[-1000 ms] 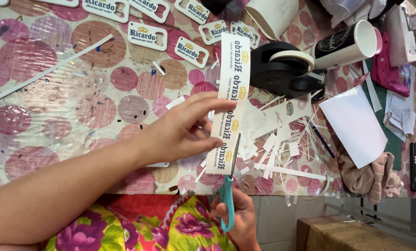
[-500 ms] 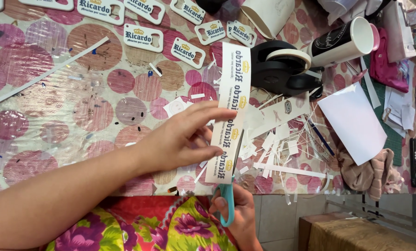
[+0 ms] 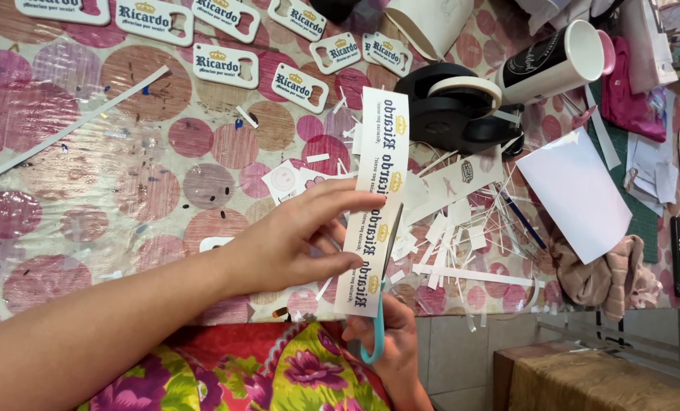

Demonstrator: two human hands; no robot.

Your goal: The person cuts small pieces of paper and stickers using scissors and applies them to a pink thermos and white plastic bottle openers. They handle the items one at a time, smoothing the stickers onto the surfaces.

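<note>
Right, my left hand point(image 3: 294, 247) pinches the long printed paper strip point(image 3: 376, 202) above the tabletop point(image 3: 89, 198). My right hand point(image 3: 393, 339), clenched on the teal-handled scissors point(image 3: 382, 293), has blades at the strip's edge.

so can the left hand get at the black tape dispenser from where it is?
Probably not right away: the left hand is pinching the printed strip, though nothing blocks the way to the tape dispenser.

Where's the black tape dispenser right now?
In the head view, the black tape dispenser sits on the dotted tablecloth, upper centre-right, just right of the printed paper strip and left of the black-and-white cup lying on its side.
</note>
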